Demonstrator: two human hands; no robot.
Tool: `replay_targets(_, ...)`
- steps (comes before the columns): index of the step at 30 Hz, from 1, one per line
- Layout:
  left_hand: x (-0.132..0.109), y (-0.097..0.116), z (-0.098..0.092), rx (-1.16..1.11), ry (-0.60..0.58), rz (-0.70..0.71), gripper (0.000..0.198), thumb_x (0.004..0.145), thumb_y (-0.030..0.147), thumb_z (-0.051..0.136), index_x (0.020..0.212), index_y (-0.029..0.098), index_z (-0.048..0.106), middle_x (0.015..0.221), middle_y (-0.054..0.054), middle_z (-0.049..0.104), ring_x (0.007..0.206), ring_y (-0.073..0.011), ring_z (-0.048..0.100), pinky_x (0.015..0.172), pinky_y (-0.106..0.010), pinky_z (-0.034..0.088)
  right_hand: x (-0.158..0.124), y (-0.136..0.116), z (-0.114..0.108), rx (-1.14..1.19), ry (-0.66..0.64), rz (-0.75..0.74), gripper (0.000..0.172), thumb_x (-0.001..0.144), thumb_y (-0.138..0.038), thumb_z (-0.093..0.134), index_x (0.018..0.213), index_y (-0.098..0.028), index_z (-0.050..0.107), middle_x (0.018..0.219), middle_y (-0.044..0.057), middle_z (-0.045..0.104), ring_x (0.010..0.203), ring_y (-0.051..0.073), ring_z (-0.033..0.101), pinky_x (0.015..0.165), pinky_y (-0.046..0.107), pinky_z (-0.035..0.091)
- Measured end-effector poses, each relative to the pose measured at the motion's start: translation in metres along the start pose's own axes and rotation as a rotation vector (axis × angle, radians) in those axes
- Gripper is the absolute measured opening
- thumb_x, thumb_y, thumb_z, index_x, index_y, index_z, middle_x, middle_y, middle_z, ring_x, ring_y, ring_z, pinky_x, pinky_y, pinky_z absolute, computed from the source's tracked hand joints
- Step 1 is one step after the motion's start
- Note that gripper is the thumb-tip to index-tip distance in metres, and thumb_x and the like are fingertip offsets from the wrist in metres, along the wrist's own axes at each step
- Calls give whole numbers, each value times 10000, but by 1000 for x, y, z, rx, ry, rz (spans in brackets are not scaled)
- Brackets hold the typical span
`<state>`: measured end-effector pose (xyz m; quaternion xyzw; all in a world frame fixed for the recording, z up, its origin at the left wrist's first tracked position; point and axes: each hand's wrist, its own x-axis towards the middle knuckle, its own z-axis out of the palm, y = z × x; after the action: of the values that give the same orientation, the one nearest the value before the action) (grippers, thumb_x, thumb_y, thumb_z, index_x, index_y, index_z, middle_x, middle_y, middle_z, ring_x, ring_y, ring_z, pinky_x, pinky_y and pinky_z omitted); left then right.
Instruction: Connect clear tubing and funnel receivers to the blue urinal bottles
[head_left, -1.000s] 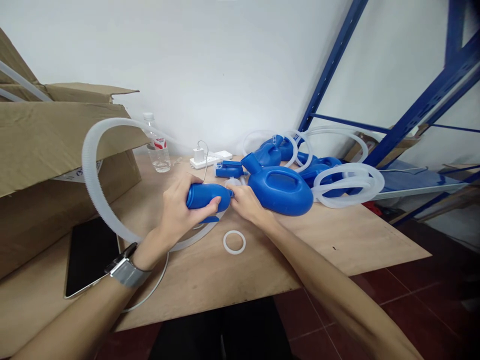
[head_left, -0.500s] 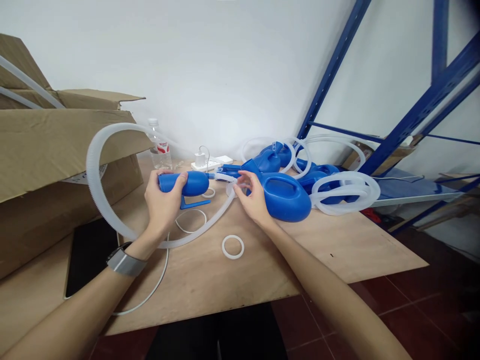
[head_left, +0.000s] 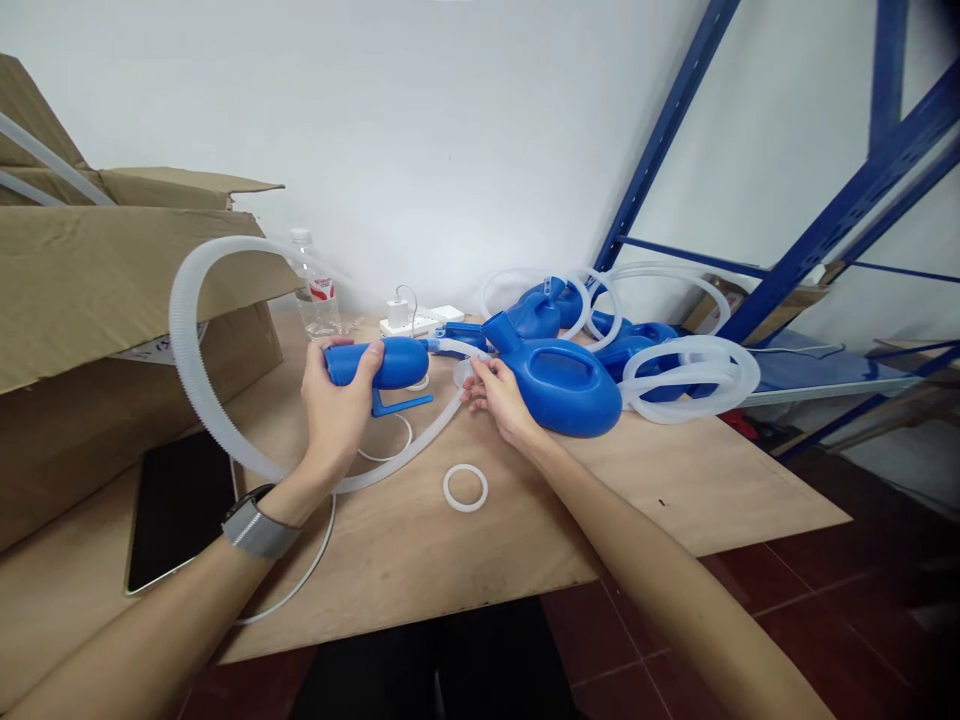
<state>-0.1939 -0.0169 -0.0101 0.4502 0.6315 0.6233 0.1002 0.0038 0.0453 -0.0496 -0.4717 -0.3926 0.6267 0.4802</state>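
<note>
"Holding what, exactly, is the left hand [head_left: 335, 405]?"

"It's gripping a blue bottle-like piece [head_left: 397, 362], fingers wrapping round the wide end, thumb lying along the near side. The piece is hanging above the wooden table [head_left: 397, 570], to the left of the big blue jug [head_left: 574, 405]."

"Why is it being held sideways?"

"Probably that grip is leaving the narrow nozzle [head_left: 432, 345] free and facing the right hand [head_left: 506, 400]."

"And what are the right fingers doing?"

"They're curling loosely beside the ribbed tube [head_left: 182, 310], thumb and forefinger standing close together. Whether they're pinching it, I can't tell. The tube is seemingly meeting the nozzle at one point, and its loop is arching up before the cardboard box [head_left: 112, 260], likely because its own stiffness is springing it outward."

"How is the piece itself looking?"

"It's showing smooth, rounded, deep-blue plastic, a little glossy, with a thin L-shaped arm [head_left: 405, 405] jutting out underneath. A white ring [head_left: 447, 488] is lying flat on the wood nearer the person."
</note>
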Motion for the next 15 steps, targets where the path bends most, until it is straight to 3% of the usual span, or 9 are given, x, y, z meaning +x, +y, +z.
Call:
replay_targets(7,-3,2,1,-30,-15,18,464,810,569,773,1072,213,633,1089,-43,662,943,-215,631,842,-344,510,-7,-3,3,226,-192,69,318,1096,-402,446,1283,-170,555,1171,100,718,850,150,759,663,189,566)
replay_targets(10,-5,4,1,-18,-23,26,465,807,565,771,1076,213,629,1096,-45,662,946,-215,631,832,-339,515,-5,-1,3,344,-179,107,282,1095,-382,455,1230,-165,574,1291,101,692,926,140,754,705,182,580)
replay_targets(15,-6,4,1,1,-32,22,454,820,565,759,1083,222,620,1107,-48,664,965,-218,644,870,-346,526,-3,-2,5,522,-132,191,228,1084,-369,493,1114,-163,584,1254,66,705,958,132,753,745,173,605)
